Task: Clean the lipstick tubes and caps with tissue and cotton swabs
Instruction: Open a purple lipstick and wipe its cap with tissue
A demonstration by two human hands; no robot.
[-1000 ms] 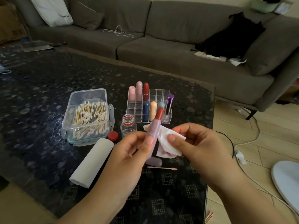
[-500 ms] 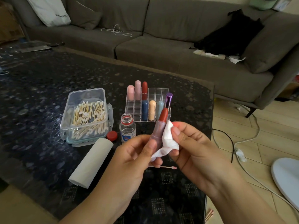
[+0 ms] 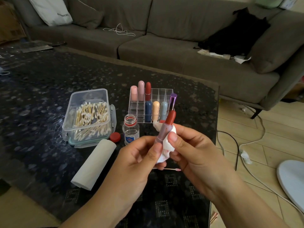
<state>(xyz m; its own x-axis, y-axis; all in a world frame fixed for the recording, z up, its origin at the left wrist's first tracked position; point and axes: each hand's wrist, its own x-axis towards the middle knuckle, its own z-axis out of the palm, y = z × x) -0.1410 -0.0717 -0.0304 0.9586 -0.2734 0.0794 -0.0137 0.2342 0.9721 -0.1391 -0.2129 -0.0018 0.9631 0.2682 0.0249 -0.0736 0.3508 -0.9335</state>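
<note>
Lower centre of the frame: left hand (image 3: 139, 155) curled round the base of a translucent mauve lipstick tube (image 3: 162, 134) with an uncapped, slanted red bullet, tilted up to the right. Right hand (image 3: 190, 150) pinching a crumpled white tissue (image 3: 166, 149), smeared pink, against the tube's right side, thumb pressed on the fold. Compared with a second ago, tissue now wrapped closer round the barrel instead of held apart, and tube raised slightly nearer the organizer.

Just beyond the hands, flat on the glossy dark patterned desk (image 3: 41, 112): a thin used cotton swab with a pink tip (image 3: 171, 169). Left of centre, a soft cylindrical roll of white tissue paper (image 3: 94, 164) lying diagonally. Behind it, a small round red cap (image 3: 115, 137) and an open clear glass bottle with a blue label (image 3: 130, 130), close together. Further left, a clear rectangular plastic box of wooden-stemmed cotton swabs (image 3: 88, 116), lid off.

Centre, a clear acrylic grid organizer (image 3: 151, 104) holding smooth, rounded lipsticks upright: pale pink, pink, red, navy, peach, grey-blue, plus a metallic purple one at its right end.

Bare desk surface to the far left and near the bottom edge; desk's right edge just past the right wrist, wooden floor (image 3: 271, 137) with trailing cables beyond. Upper frame: grey fabric sofa (image 3: 164, 46).
</note>
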